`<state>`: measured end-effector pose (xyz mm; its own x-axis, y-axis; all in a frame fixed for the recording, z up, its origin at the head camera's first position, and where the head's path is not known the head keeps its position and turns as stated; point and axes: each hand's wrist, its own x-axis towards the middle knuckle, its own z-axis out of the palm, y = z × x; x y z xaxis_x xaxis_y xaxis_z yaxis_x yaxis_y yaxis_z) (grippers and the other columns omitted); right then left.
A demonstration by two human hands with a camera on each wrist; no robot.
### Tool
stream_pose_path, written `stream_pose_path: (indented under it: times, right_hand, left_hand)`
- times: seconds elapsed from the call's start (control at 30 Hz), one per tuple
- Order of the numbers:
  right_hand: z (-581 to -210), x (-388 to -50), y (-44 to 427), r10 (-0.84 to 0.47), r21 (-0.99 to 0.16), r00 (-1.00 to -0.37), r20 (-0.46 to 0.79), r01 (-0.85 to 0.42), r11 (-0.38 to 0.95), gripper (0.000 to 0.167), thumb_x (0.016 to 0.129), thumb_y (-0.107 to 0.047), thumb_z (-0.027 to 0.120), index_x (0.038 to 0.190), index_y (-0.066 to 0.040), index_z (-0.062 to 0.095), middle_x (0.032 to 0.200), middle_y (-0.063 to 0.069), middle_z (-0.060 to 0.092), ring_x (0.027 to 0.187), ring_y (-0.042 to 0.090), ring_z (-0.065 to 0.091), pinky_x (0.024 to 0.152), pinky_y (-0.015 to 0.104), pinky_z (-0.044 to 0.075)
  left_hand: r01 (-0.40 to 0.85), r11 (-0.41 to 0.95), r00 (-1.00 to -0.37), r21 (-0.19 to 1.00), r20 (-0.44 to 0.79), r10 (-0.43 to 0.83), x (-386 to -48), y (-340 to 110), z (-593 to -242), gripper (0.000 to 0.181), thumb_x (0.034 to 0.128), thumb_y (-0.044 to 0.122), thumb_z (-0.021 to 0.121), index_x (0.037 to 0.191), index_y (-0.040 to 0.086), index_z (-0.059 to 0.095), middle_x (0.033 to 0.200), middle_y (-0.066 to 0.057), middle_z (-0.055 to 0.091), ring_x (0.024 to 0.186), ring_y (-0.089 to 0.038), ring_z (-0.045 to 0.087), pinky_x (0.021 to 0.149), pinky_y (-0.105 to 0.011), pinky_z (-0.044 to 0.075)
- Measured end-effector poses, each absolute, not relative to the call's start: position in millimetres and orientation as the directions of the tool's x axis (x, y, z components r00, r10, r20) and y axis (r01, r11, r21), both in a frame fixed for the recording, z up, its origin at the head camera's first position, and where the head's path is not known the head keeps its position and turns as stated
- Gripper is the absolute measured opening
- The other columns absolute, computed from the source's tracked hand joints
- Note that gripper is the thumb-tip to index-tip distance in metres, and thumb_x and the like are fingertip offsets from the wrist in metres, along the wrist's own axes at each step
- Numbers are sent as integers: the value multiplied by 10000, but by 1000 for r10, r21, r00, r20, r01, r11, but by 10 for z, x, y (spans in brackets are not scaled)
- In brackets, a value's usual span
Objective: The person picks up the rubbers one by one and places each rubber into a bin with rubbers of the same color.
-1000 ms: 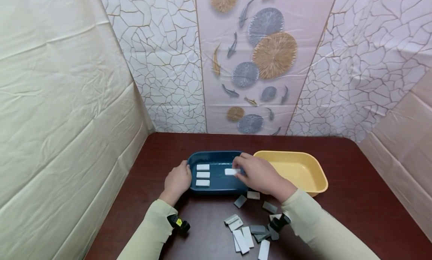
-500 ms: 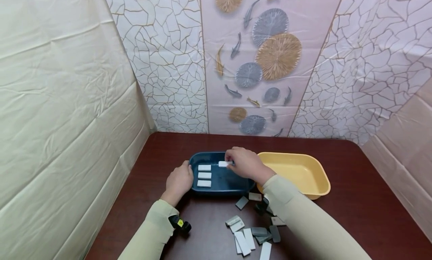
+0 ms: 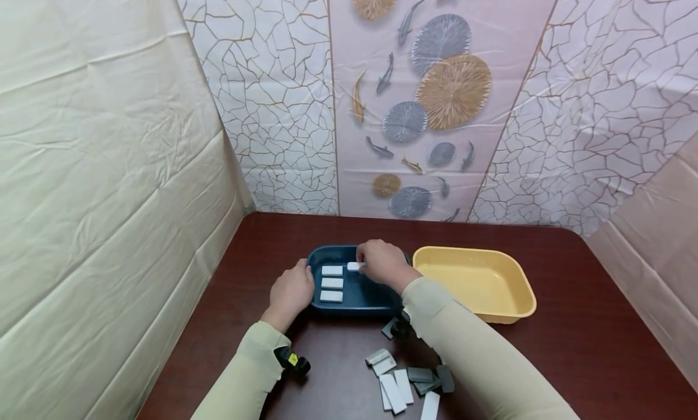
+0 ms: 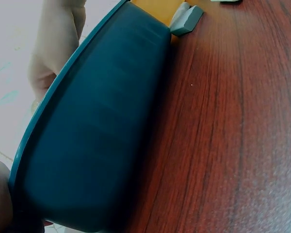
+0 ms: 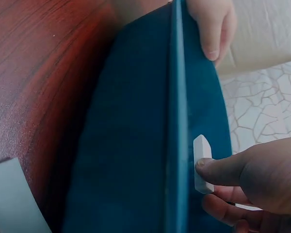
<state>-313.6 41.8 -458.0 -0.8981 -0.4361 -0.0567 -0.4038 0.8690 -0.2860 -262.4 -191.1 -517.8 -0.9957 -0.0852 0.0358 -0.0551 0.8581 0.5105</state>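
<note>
A dark blue plastic tray (image 3: 373, 296) lies on the table, with three white rectangular blocks (image 3: 332, 283) stacked in a spaced column at its left end. My left hand (image 3: 291, 291) grips the tray's left rim, its thumb over the inner side in the right wrist view. Between thumb and fingers, my right hand (image 3: 383, 263) pinches another white block (image 5: 202, 145), held inside the tray near the back wall. That block is just right of the column's rearmost one. In the left wrist view the tray's outer wall (image 4: 92, 116) hides the blocks inside.
A yellow tub (image 3: 480, 280) stands right of the blue tray. In front lie loose white blocks (image 3: 392, 393) and grey blocks (image 3: 420, 375), several of them overlapping. My right sleeve (image 3: 474, 347) covers part of this area. A patterned cloth hangs behind the table.
My right hand has moved left and slightly back across the tray with the white block, bringing it close to the column. My left hand keeps its grip; the head view has shifted slightly.
</note>
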Motion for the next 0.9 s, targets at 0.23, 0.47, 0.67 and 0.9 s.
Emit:
stream_pose_path:
  times: [0.23, 0.47, 0.67, 0.9]
  right_hand:
    - [-4715, -3209, 355, -415, -276, -904, -100, -375, 885, 56, 1026, -207, 810, 1030, -178, 762, 923, -27, 686, 769, 186, 618, 706, 380, 557]
    - [-4743, -3226, 330, -396, -256, -916, -68, -367, 894, 79, 1024, -211, 814, 970, -186, 763, 841, -37, 667, 736, 181, 614, 673, 372, 546]
    - [-4788, -3238, 299, -383, -210, -922, -59, -364, 907, 233, 1039, -159, 772, 819, -189, 702, 731, -34, 599, 661, 173, 545, 600, 349, 483]
    - [-4867, -3249, 259, -383, -202, -921, -65, -364, 909, 405, 1051, -157, 744, 686, -176, 571, 617, -15, 449, 563, 165, 410, 512, 317, 360]
  left_hand:
    - [-67, 861, -995, 504, 32, -96, -2628, -1907, -5180, 405, 1172, 276, 484, 1465, 35, 625, 1199, -196, 764, 983, -366, 748, 832, -565, 611]
    - [-62, 860, -995, 507, 36, -93, -2610, -1893, -5151, 411, 1172, 279, 479, 1461, 29, 628, 1190, -204, 766, 976, -370, 751, 830, -563, 613]
    - [-73, 863, -995, 500, 27, -101, -2605, -1890, -5145, 415, 1175, 289, 467, 1464, 39, 627, 1196, -206, 764, 994, -378, 751, 843, -567, 611]
    - [-76, 862, -995, 501, 22, -101, -2597, -1882, -5147, 414, 1174, 288, 474, 1467, 37, 624, 1190, -210, 764, 983, -376, 750, 838, -563, 613]
